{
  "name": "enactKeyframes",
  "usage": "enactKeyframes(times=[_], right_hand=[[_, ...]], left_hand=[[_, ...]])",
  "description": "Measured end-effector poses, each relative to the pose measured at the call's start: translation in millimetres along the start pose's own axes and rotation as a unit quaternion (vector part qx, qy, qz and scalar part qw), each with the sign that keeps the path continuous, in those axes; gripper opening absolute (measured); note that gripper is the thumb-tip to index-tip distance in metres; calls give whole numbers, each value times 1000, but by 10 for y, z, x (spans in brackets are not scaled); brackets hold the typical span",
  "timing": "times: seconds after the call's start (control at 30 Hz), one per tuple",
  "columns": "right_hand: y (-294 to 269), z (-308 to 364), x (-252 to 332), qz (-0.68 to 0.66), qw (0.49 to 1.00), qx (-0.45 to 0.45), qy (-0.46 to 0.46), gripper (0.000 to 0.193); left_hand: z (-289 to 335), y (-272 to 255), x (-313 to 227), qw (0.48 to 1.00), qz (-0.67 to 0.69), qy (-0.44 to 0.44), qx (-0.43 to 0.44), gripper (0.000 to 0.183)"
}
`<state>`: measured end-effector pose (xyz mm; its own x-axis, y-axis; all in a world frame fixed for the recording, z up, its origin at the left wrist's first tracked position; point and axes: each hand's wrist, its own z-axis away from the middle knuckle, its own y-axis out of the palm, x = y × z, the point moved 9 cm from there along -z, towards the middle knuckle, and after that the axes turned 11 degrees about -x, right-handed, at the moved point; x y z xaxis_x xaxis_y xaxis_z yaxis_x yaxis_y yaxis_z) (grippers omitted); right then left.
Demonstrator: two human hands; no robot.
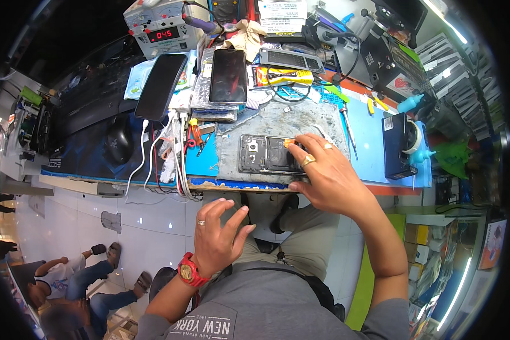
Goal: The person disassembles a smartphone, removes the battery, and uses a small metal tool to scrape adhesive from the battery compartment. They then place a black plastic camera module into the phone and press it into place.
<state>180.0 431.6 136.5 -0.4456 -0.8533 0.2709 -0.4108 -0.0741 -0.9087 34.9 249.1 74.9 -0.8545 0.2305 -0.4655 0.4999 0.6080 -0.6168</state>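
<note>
An opened phone [252,154] with its back cover off lies on the worn grey mat [232,127], its camera module and dark inner frame showing. My right hand [328,173] reaches over the phone's right end. Its fingers are stretched and touch or hover just over an orange patch inside; the thumb is apart, by the table's near edge. That hand hides part of the phone. Below the table edge, above my lap, my left hand [218,232] hangs in the air with fingers loosely spread and nothing in it.
Two dark phones [161,85] [228,76] lie farther back, one with a white cable [145,126]. A power supply [165,35] stands back left, near a black mouse [118,140]. At right are a screwdriver [350,133] and a black box [398,144]. A person [76,277] sits lower left.
</note>
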Motion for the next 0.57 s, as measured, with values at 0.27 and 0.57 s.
enactKeyframes(times=[0.27, 0.57], right_hand=[[87, -40, -116, 1, 998, 58, -15, 81], [113, 77, -171, 41, 997, 51, -51, 90]], left_hand=[[375, -184, -56, 997, -19, -67, 17, 50], [609, -292, -210, 992, -16, -119, 25, 50]])
